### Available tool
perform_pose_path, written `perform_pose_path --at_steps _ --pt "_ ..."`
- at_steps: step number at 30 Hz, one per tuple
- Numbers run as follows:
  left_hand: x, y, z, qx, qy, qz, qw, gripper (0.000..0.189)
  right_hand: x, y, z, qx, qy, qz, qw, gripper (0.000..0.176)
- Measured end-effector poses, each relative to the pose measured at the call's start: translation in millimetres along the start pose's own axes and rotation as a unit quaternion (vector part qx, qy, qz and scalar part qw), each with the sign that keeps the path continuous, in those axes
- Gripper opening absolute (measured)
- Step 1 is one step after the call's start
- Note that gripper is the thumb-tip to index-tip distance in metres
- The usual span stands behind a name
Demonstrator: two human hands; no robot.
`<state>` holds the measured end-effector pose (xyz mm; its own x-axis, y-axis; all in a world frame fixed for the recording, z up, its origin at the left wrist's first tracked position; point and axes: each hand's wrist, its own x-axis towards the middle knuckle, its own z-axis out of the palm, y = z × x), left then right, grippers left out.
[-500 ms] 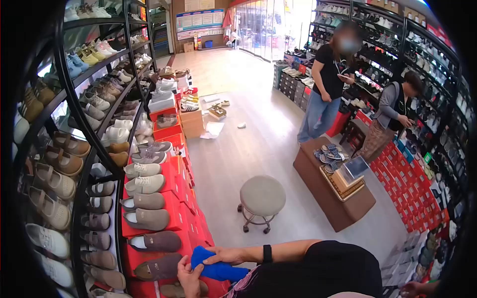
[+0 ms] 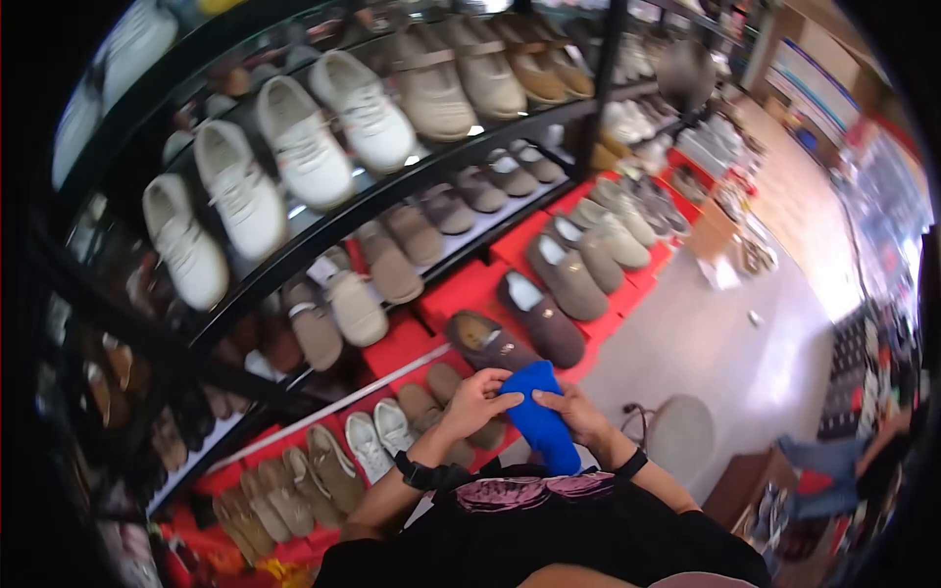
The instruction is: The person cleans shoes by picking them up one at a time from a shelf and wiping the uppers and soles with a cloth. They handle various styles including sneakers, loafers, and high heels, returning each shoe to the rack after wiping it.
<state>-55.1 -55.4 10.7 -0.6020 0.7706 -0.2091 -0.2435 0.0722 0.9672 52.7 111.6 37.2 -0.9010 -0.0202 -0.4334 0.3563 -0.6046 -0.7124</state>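
A bright blue cloth (image 2: 541, 421) hangs between my two hands, in front of my chest. My left hand (image 2: 478, 404) pinches its upper left side, the thumb lying on top. On the right side, my right hand (image 2: 580, 414) grips the same cloth with its thumb pressed on the front. Just beyond the hands sit dark brown slip-on shoes (image 2: 542, 318) on red boxes. Whether anything is inside the cloth cannot be seen.
A black shelf rack (image 2: 323, 211) bears white shoes (image 2: 304, 147) at the upper left. Several more pairs stand low at the left. A round stool (image 2: 683, 436) is at the right, with a brown bench (image 2: 737, 487) and a person's jeans (image 2: 821, 475) beyond.
The view has swung left toward the shoe rack, so the stool and bench now lie at the right. Both hands still hold the blue cloth, now more central in view.
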Motion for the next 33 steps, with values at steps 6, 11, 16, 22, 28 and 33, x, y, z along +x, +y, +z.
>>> perform_pose_path --at_steps 6,11,16,22,28,33 --pt "-3.5 31.0 -29.6 0.029 0.112 -0.010 0.993 0.033 55.2 -45.5 11.7 -0.045 -0.085 0.010 0.995 0.034" --pt "22.0 97.8 -50.7 0.074 0.186 0.091 0.976 0.028 99.0 -116.4 18.8 -0.036 -0.147 0.007 0.989 0.036" --pt "62.3 210.2 -68.3 0.267 0.199 0.146 0.932 0.026 140.3 -185.2 30.5 0.009 -0.212 -0.011 0.977 0.038" --pt "108.3 315.8 -101.1 0.334 0.279 0.210 0.875 0.023 184.3 -231.0 45.0 0.084 -0.257 -0.035 0.962 0.032" --pt "129.9 372.6 -135.4 0.569 0.432 0.181 0.676 0.031 210.2 -234.5 55.8 0.118 -0.295 -0.016 0.948 0.029" --pt "143.2 379.9 -160.5 0.603 0.403 0.119 0.678 0.040 231.6 -229.1 82.1 0.156 -0.304 0.023 0.940 0.042"
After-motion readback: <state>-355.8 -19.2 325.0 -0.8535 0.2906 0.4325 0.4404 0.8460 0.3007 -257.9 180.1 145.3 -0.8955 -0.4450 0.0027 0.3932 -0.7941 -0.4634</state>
